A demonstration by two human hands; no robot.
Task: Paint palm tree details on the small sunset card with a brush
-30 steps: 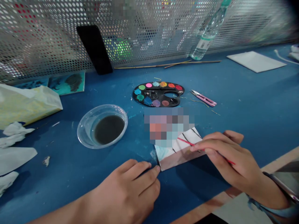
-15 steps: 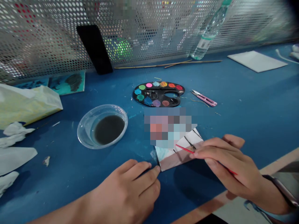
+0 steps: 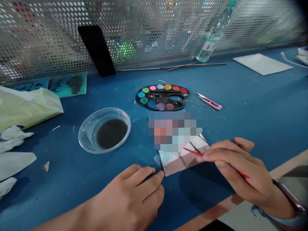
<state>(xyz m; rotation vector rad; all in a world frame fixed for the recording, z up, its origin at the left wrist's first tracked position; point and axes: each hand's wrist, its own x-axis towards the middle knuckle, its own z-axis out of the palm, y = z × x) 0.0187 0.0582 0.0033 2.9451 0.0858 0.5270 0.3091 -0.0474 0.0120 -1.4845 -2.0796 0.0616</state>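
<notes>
Painted card [image 3: 173, 165] on the blue table [image 3: 252, 112], fingertips at its near corner.
From my remote view, the left hand [image 3: 134, 192] seems to steady that corner; whether it pinches the edge, I cannot tell. I see the right hand [image 3: 240, 163] pinching a thin red tool [image 3: 191, 151] partway along, probably for fine control, over the card. The palette [image 3: 158, 92] just beyond and bowl of dark liquid [image 3: 87, 136] leftward look placed for easy reach.
</notes>
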